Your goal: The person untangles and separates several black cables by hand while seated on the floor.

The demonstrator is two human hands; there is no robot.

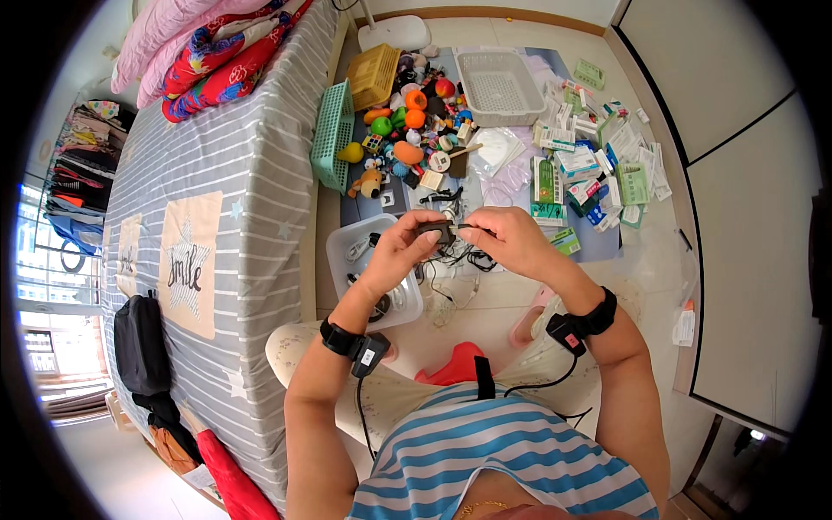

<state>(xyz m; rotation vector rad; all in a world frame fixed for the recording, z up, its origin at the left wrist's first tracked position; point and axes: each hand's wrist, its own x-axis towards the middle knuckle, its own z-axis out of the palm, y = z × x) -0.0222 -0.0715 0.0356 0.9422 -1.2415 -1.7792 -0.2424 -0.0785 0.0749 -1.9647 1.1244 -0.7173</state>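
Observation:
My left hand (409, 247) grips a black power adapter (444, 231) between thumb and fingers. Just right of it, my right hand (504, 235) pinches a black cable plug (465, 227) whose metal end points at the adapter; whether they touch, I cannot tell. Tangled black and white cables (478, 257) lie on the floor below and behind both hands. Under my left forearm stands a white plastic bin (338, 250) holding coiled cables and a white plug lead (359, 248).
Toys (408, 153) are heaped ahead, beside a teal basket (333, 140), a yellow basket (374, 75) and a grey basket (500, 117). Medicine boxes (578, 162) spread at the right. A bed (260, 195) borders the left, white cabinet doors (747, 195) the right. A red stool (458, 364) shows beneath me.

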